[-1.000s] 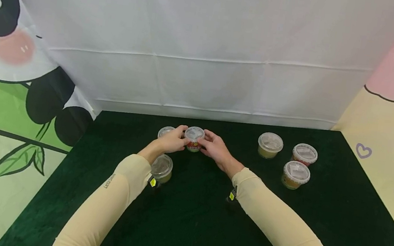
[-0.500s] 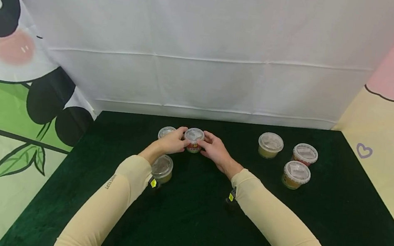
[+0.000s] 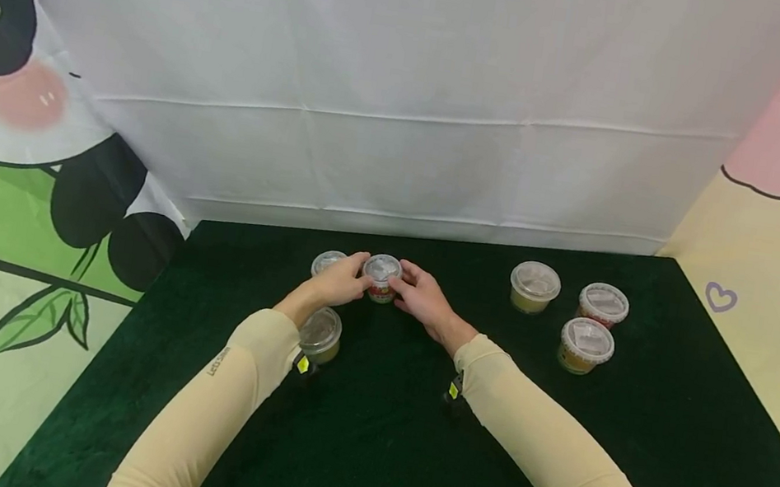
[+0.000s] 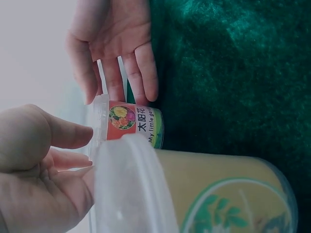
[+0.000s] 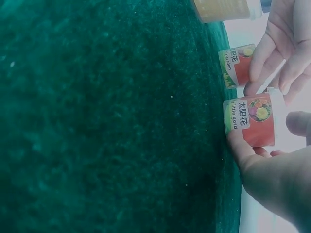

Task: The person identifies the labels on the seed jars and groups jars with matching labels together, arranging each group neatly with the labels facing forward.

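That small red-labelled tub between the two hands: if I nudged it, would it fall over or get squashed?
The red-labelled tub is squat, so a gentle nudge would probably not topple it. Its clear, glossy lid looks like plastic, so the rim is probably fairly stiff. The fuzzy-looking green cloth may resist sliding.

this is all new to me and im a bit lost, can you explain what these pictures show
There's no machine here, just a person's bare left hand and right hand. The wide view comes from a camera worn on the head; the two closer views come from cameras on the left and right wrists. On the dark green cloth, three lidded tubs stand off to the right, and two more tubs are by the left hand and wrist, partly hidden. Between the hands is a small red-labelled tub; how firmly either hand grips it is hard to tell.
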Demonstrator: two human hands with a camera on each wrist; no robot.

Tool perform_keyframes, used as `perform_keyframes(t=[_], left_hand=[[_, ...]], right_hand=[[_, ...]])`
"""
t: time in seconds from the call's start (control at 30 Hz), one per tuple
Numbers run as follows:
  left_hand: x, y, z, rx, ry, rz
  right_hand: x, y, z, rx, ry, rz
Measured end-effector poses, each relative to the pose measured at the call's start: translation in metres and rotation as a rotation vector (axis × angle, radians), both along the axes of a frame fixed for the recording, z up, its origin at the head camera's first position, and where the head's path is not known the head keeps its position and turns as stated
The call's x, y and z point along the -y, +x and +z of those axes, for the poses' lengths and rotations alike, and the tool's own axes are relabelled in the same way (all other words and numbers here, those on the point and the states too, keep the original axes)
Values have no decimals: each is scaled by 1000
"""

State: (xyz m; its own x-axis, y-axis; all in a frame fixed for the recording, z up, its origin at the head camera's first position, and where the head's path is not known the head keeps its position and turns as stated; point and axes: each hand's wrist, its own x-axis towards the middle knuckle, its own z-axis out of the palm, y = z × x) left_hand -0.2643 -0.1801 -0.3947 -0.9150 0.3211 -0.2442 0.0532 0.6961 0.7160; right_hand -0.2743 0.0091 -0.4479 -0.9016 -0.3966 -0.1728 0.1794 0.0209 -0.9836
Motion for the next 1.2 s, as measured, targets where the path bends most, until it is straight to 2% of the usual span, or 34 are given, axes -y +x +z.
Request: perform_keyframes(t=[0.27,0.5,1.0,1.13,1.2], left_hand=[[-1,0,0,-50,-131,-9],[-1,0,-1,-73,-131,-17],[-3,3,-3,-87,-158,-31],[-4,5,-3,-114,-167,-34],[-5,5,-3,-156,-176,-32]], right_hand=[[4,1,-4,-49,70,-20],[9,4,-2,-77,115,-34],[8,9,-6,-80,111,-35],[7,8,-6,-110,146,-30],[7,7,-6,-138,171,-31]])
